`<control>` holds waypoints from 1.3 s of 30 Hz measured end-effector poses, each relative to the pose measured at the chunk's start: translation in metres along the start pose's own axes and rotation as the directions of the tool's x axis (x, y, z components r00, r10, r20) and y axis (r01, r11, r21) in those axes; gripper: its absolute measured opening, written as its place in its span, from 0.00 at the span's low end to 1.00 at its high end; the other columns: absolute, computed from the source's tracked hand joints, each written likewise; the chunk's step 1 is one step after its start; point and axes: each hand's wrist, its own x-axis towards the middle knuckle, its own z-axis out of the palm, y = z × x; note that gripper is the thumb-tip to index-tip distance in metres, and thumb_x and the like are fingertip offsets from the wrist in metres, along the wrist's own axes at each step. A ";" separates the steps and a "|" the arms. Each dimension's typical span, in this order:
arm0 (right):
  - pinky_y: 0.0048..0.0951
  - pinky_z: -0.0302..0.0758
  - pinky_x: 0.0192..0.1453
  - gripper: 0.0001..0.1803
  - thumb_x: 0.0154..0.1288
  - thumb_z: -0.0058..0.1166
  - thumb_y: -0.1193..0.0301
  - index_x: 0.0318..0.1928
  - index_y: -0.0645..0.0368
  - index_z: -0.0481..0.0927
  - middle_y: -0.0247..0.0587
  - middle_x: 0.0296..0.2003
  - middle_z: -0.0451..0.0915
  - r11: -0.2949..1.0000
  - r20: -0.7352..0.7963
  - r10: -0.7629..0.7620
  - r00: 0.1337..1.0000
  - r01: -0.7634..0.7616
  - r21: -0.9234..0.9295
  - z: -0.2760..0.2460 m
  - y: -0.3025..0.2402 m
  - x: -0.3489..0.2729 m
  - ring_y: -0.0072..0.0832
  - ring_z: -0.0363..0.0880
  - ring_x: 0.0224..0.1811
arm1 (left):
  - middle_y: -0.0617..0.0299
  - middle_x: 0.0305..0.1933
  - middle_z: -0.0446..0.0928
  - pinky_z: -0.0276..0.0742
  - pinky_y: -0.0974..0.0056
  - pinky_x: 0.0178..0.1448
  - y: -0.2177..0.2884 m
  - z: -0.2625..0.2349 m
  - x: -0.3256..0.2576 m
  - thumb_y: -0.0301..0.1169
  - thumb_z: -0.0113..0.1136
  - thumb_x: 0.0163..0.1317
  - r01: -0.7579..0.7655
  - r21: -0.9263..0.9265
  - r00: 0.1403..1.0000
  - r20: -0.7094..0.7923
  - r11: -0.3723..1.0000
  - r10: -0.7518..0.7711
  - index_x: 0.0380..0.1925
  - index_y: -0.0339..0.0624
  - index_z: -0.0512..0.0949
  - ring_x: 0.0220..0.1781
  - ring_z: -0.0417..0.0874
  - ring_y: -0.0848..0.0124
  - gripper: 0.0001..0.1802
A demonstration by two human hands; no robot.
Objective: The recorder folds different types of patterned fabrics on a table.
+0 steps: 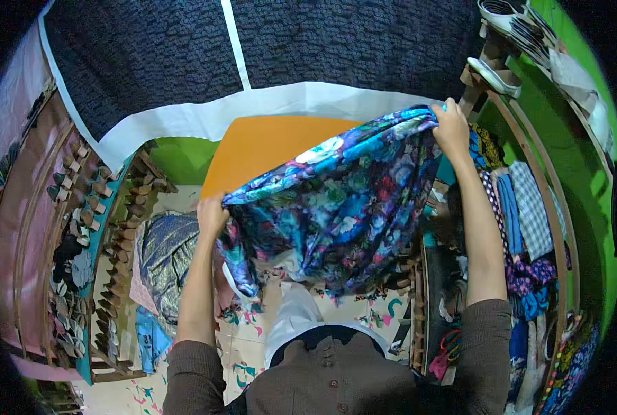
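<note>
Between shelves, left hand [211, 216] and right hand [451, 128] clamped on floral cloth [336, 207], stretched.

No packages, labels, signs or screens.
Only cloth, shelves and racks show; nothing printed, boxed or lit can be made out.

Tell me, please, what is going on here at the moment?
A person is holding up a blue floral fabric with both bare hands. The left hand grips one edge low down, and the right hand grips the other edge higher up, so the cloth hangs spread and slanted between them. Folded fabrics are stacked on a shelf at the right, and a shiny blue-grey cloth lies at the lower left.
</note>
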 end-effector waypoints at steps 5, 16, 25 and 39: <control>0.43 0.65 0.51 0.20 0.43 0.52 0.71 0.42 0.50 0.79 0.45 0.42 0.72 0.971 0.052 0.151 0.987 -0.139 -0.195 0.085 -0.007 0.016 0.44 0.68 0.46 | 0.40 0.36 0.75 0.68 0.50 0.43 -0.006 0.008 0.085 0.22 0.44 0.44 0.263 -0.485 0.965 0.135 0.834 -0.226 0.45 0.41 0.66 0.42 0.73 0.43 0.23; 0.45 0.72 0.42 0.15 0.47 0.45 0.68 0.34 0.56 0.80 0.53 0.34 0.78 0.911 0.556 0.360 0.749 -0.411 -0.036 0.229 -0.011 0.073 0.50 0.76 0.37 | 0.44 0.39 0.74 0.70 0.49 0.43 -0.040 0.020 0.264 0.23 0.45 0.50 0.004 -0.076 0.995 0.102 0.997 0.004 0.42 0.39 0.65 0.43 0.75 0.49 0.16; 0.28 0.73 0.38 0.14 0.55 0.49 0.70 0.40 0.64 0.78 0.37 0.36 0.79 0.120 0.920 0.199 0.336 -0.940 0.318 0.343 -0.002 0.083 0.23 0.77 0.35 | 0.45 0.38 0.74 0.71 0.49 0.37 -0.021 0.082 0.350 0.24 0.44 0.51 -0.067 -0.035 0.991 0.114 0.997 0.070 0.41 0.39 0.66 0.37 0.76 0.48 0.14; 0.24 0.67 0.51 0.16 0.66 0.38 0.71 0.51 0.64 0.70 0.38 0.44 0.76 0.172 0.124 0.440 0.890 -0.219 0.960 0.298 -0.037 0.241 0.22 0.72 0.45 | 0.50 0.40 0.71 0.66 0.61 0.51 0.068 -0.036 0.443 0.20 0.51 0.45 -0.279 -0.367 0.550 -0.819 0.887 -0.166 0.42 0.35 0.68 0.44 0.73 0.56 0.19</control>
